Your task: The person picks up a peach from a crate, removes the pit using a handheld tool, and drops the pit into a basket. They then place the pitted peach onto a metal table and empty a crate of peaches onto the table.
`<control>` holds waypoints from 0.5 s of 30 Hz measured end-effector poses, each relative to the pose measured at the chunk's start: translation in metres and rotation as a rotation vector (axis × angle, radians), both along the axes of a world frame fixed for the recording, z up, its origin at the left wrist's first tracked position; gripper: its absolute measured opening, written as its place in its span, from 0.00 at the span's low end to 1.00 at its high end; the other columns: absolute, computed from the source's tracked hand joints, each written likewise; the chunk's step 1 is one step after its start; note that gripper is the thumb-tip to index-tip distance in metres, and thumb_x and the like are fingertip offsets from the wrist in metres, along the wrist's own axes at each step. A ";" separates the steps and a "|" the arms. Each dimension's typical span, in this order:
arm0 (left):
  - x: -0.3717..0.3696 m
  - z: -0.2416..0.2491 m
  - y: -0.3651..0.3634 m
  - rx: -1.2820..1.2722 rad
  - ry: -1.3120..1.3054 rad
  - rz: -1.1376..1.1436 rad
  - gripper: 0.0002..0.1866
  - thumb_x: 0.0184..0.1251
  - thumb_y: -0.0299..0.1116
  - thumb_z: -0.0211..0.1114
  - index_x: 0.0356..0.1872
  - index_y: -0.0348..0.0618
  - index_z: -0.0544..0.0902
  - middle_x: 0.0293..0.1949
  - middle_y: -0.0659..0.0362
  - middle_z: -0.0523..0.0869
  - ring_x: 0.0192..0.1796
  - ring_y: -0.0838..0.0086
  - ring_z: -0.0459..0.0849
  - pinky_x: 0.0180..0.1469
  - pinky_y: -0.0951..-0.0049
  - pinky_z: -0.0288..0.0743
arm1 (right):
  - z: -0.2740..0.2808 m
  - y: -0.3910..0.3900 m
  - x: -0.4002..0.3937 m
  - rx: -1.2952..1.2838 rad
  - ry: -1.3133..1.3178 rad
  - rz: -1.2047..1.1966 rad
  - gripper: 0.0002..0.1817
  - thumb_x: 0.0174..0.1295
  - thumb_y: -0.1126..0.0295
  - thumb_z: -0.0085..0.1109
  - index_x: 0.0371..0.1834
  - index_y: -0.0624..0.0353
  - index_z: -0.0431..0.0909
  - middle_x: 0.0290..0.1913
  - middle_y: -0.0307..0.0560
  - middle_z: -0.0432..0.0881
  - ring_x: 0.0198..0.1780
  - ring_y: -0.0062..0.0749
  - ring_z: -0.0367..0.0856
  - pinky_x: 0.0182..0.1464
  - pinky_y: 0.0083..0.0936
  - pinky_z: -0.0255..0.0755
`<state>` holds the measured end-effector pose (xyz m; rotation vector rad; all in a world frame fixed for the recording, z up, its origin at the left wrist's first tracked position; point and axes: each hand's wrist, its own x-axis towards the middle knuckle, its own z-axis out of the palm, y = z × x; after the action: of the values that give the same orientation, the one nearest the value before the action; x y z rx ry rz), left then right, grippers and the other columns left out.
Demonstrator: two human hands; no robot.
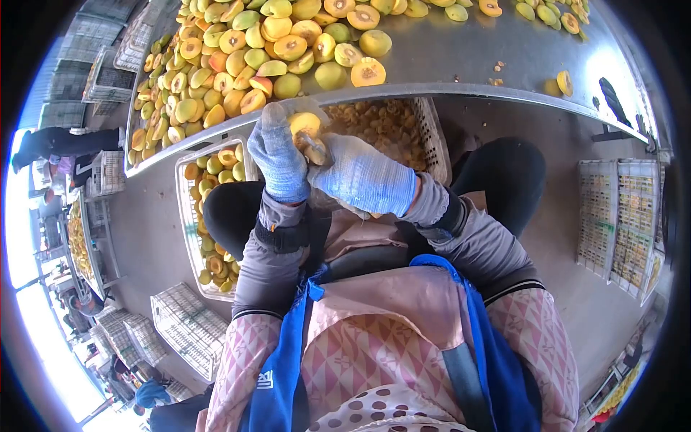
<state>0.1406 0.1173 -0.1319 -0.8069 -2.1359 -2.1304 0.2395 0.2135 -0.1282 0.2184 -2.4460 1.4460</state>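
Observation:
My left hand [279, 158], in a blue-grey knit glove, is closed on a halved yellow peach [305, 124] just in front of the table's near edge. The cut side partly shows. My right hand [367, 173], gloved alike, is curled shut against the lower side of this peach half. Its stained fingertips meet the fruit, and whatever they grip is hidden. Beyond both hands, many peach halves [237, 57] are heaped on the metal table [432, 68].
Under the table edge stands a crate [432, 137] of brownish pieces. A white crate [188, 237] of peach halves is by my left knee. Stacked crates [619, 223] stand at right, another crate [188, 324] at lower left. Other people [65, 147] are at far left.

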 end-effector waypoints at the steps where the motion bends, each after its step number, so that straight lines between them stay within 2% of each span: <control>1: 0.001 0.002 0.002 -0.001 0.026 -0.002 0.28 0.78 0.51 0.52 0.35 0.32 0.84 0.27 0.56 0.86 0.28 0.76 0.82 0.32 0.76 0.75 | 0.001 0.002 0.000 -0.005 -0.016 0.022 0.14 0.63 0.67 0.56 0.47 0.65 0.77 0.40 0.62 0.81 0.43 0.59 0.81 0.46 0.44 0.77; 5: 0.001 0.018 0.002 -0.037 -0.078 -0.119 0.27 0.78 0.51 0.52 0.34 0.34 0.84 0.26 0.58 0.86 0.25 0.78 0.81 0.28 0.77 0.73 | -0.003 0.004 0.000 0.055 -0.024 0.026 0.13 0.63 0.68 0.57 0.46 0.65 0.77 0.38 0.61 0.82 0.43 0.58 0.81 0.46 0.43 0.77; 8: -0.003 0.012 0.002 0.078 -0.471 -0.222 0.26 0.78 0.50 0.53 0.34 0.34 0.85 0.25 0.59 0.85 0.23 0.81 0.80 0.25 0.79 0.71 | -0.012 -0.001 -0.001 -0.008 0.011 -0.077 0.13 0.62 0.67 0.58 0.45 0.64 0.77 0.38 0.60 0.82 0.42 0.57 0.82 0.45 0.42 0.78; 10: -0.006 0.008 0.003 0.100 -0.471 -0.233 0.25 0.77 0.49 0.54 0.33 0.34 0.84 0.25 0.59 0.85 0.23 0.81 0.80 0.24 0.80 0.70 | -0.005 0.000 0.003 -0.048 -0.065 -0.102 0.13 0.61 0.67 0.59 0.44 0.64 0.77 0.40 0.60 0.82 0.41 0.57 0.82 0.44 0.42 0.78; 13: -0.002 0.011 0.001 0.051 -0.338 -0.195 0.24 0.76 0.48 0.56 0.33 0.34 0.85 0.25 0.59 0.85 0.23 0.81 0.80 0.24 0.80 0.70 | -0.012 0.006 -0.005 0.156 0.307 -0.026 0.13 0.63 0.66 0.59 0.44 0.64 0.77 0.33 0.58 0.83 0.33 0.52 0.84 0.37 0.39 0.79; 15: 0.000 0.014 0.004 0.015 -0.232 -0.175 0.24 0.76 0.48 0.57 0.34 0.34 0.85 0.25 0.59 0.85 0.24 0.81 0.80 0.25 0.81 0.70 | 0.004 0.011 0.002 -0.234 -0.229 0.041 0.13 0.65 0.64 0.58 0.43 0.64 0.77 0.26 0.55 0.82 0.27 0.47 0.83 0.32 0.36 0.78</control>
<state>0.1409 0.1211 -0.1182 -0.8099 -2.2270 -2.4333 0.2416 0.2246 -0.1239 0.0547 -2.4259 1.8500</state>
